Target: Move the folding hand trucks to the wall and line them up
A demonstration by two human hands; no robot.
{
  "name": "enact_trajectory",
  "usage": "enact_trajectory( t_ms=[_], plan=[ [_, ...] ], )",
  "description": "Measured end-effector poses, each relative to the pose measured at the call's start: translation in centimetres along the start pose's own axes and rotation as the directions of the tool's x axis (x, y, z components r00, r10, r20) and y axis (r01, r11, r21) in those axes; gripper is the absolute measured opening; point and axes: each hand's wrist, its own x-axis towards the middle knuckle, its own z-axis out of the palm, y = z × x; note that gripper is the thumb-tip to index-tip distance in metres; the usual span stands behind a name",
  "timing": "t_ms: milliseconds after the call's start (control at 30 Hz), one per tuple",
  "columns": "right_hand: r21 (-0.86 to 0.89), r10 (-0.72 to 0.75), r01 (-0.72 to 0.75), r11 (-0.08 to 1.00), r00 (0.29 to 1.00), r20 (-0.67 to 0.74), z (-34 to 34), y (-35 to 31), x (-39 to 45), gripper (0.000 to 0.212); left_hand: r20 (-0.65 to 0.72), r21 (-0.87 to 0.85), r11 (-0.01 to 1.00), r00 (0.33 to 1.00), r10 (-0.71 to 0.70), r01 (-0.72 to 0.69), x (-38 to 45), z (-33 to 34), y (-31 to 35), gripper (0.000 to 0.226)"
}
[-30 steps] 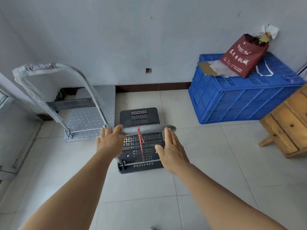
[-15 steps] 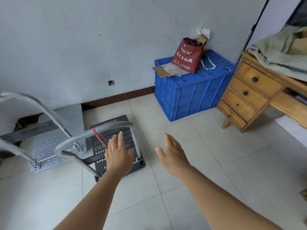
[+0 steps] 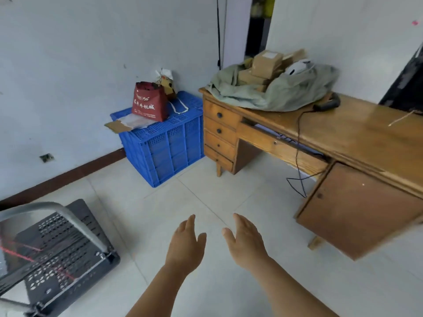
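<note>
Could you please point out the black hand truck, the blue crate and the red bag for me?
black hand truck [image 3: 61, 255]: head view, on its perforated deck.
blue crate [image 3: 169, 147]: head view, on its front wall.
red bag [image 3: 147, 104]: head view, on its printed face.

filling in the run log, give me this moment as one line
left hand: open, empty | right hand: open, empty | black hand truck: on floor near wall, untouched | view: toward blue crate, desk

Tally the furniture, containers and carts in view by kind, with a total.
Hand truck: 1
Blue crate: 1
Red bag: 1
Wooden desk: 1
Total: 4
</note>
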Motion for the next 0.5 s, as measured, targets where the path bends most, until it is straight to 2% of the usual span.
enact_trajectory(
  t_ms=[233,500],
  plan=[
    [0.104,0.249,-0.235,0.966,0.956,-0.155,-6.9,12.0,-2.7,0.06,0.173,0.032,0.967,0.954,0.243,-0.252,0.1,7.6,12.4,0.057],
    [0.185,0.492,-0.456,0.87,0.816,-0.304,-12.8,21.6,-4.4,0.061,0.38,0.008,0.854,0.792,0.478,-0.52,2.5,15.2,23.4,0.056]
  ],
)
